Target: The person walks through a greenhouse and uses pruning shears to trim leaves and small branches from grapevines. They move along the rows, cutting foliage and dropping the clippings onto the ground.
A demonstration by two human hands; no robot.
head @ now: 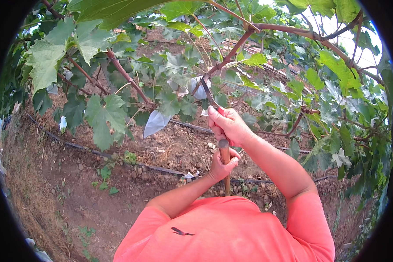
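My right hand [229, 126] is closed around the red handle of a dark-bladed cutting tool [209, 93], which looks like pruning shears. Its blade points up and away, overlapping the lower end of a brown grapevine cane [227, 59]; whether they touch I cannot tell. Just below, my left hand [223, 167] grips a round wooden handle [224, 152] near its top end. This handle stands roughly upright before my chest, its lower part hidden by my body. Behind the blade hangs a white fruit bag [199, 87] among the leaves.
A thin trellis wire [170, 67] crosses behind the cane. Another pale bag [156, 123] hangs to the left. Thick vine arms [127, 77] and broad leaves [104, 118] surround the hands. Black drip hoses [160, 168] run over the stony soil [118, 193].
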